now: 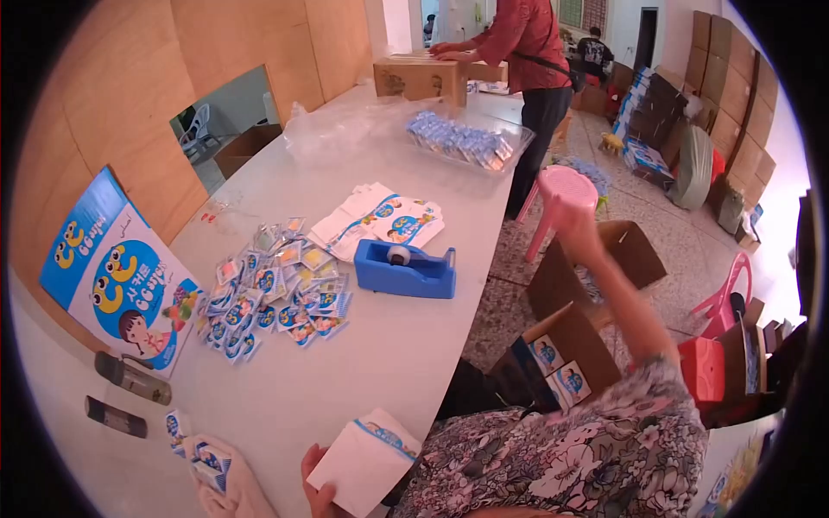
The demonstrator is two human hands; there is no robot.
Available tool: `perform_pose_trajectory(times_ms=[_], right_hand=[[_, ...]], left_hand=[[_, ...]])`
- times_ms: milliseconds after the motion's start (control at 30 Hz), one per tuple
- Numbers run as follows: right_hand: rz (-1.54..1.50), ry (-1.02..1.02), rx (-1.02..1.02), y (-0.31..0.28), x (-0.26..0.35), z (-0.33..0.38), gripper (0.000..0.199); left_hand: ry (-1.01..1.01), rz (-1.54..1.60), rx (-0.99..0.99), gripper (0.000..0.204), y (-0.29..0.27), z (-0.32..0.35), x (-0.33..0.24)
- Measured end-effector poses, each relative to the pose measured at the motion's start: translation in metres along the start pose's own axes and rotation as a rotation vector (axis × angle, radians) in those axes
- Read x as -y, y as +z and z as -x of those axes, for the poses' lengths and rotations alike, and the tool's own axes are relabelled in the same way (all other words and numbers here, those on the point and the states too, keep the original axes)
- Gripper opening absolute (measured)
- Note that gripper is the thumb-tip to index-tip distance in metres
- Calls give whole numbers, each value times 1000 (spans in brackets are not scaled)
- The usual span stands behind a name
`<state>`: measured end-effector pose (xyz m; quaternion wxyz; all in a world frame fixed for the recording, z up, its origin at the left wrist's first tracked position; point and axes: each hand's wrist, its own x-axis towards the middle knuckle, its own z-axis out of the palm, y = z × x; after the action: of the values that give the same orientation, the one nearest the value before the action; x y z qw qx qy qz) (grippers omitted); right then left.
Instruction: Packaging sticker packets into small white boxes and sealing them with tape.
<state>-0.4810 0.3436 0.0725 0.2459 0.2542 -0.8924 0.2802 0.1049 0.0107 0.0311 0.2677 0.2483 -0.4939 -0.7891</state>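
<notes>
Left hand [318, 488] grips white box [364, 462] overhanging table edge [449, 363].

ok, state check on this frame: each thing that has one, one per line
left hand: gripping a flat white paper box
right hand: raised off the table, blurred, grip unclear
tape dispenser: upright, roll loaded
small packets: loose heap on the table
floor carton: flaps open, boxes inside
clear bag: filled with blue packets
pink stool: upright
</notes>
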Motion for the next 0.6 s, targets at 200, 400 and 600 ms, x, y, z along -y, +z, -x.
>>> perform_pose_trajectory(times_ms=[200, 400, 600], right_hand=[[-433, 243, 1049, 69, 86, 277, 41], [-430, 127, 1001, 56, 73, 258, 40], [-120, 3, 1252, 47, 49, 278, 42]], left_hand=[[-31, 59, -11, 91, 10, -15, -7], [-31, -66, -106, 83, 35, -40, 2], [-23, -126, -158, 76, 63, -54, 3]])
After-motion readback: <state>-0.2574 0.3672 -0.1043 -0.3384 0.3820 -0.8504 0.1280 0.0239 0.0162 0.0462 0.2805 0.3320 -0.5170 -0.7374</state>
